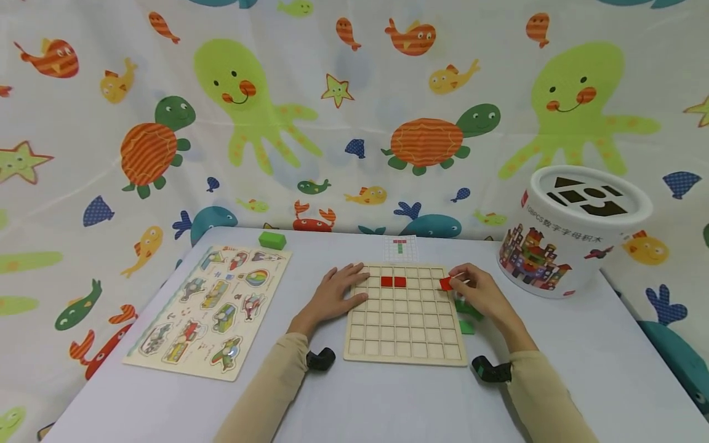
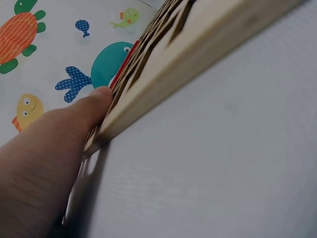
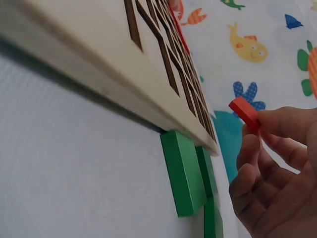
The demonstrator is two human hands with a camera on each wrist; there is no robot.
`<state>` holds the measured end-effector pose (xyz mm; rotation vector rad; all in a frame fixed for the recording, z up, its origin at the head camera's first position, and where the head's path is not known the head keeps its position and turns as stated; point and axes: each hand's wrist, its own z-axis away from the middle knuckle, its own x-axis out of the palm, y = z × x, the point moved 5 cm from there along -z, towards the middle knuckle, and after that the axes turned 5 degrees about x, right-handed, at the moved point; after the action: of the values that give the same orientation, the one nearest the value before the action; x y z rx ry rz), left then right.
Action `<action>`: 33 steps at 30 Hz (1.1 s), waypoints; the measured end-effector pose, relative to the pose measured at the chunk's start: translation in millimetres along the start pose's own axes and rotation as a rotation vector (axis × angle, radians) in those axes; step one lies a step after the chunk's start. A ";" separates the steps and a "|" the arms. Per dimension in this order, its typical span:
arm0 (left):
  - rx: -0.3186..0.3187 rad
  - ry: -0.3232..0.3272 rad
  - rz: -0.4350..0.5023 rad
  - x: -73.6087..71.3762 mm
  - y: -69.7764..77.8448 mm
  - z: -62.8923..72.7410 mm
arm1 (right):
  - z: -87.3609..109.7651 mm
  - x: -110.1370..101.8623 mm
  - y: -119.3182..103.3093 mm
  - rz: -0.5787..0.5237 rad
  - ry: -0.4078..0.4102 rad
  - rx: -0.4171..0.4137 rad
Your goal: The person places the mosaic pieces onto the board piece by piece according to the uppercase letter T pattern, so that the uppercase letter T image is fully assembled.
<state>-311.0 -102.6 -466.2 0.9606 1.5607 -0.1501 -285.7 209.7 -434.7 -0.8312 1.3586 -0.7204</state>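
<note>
A wooden grid board [image 1: 407, 332] lies in the middle of the table. Two red square tiles [image 1: 393, 282] sit side by side in its second row. My left hand [image 1: 336, 293] rests on the board's upper left edge, fingers extended; in the left wrist view its thumb [image 2: 96, 105] touches the frame. Between thumb and fingertips, my right hand [image 1: 480, 290] pinches another red tile [image 3: 243, 112], held over the board's upper right edge. Just below that hand, several green tiles [image 3: 182, 173] lie against the board's right side.
Behind the board lies a printed grid card [image 1: 408, 251] with a red and green pattern. A wooden vehicle puzzle [image 1: 252, 326] is at left, with a green block [image 1: 272, 240] behind it. A white bucket [image 1: 565, 246] with a shape-slotted lid stands at right.
</note>
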 end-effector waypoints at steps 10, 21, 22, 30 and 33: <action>-0.008 0.003 0.015 -0.8 -0.6 0.4 | -9.0 12.9 -9.8 -0.047 -0.026 0.012; 0.015 0.021 0.019 2.2 -0.5 -0.5 | -14.3 19.0 -14.8 -0.068 -0.047 0.010; 0.015 0.020 0.018 2.4 -0.4 -0.4 | -14.9 20.1 -15.5 -0.070 -0.052 0.006; 0.007 0.005 0.014 0.7 0.7 -0.3 | -21.3 29.2 -20.1 -0.045 -0.058 0.006; 0.005 0.007 0.009 0.0 0.7 0.2 | -26.1 33.2 -20.9 -0.033 -0.076 0.012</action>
<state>-310.3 -102.3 -466.0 0.9732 1.5633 -0.1445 -308.1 168.2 -435.4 -0.8649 1.2744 -0.7146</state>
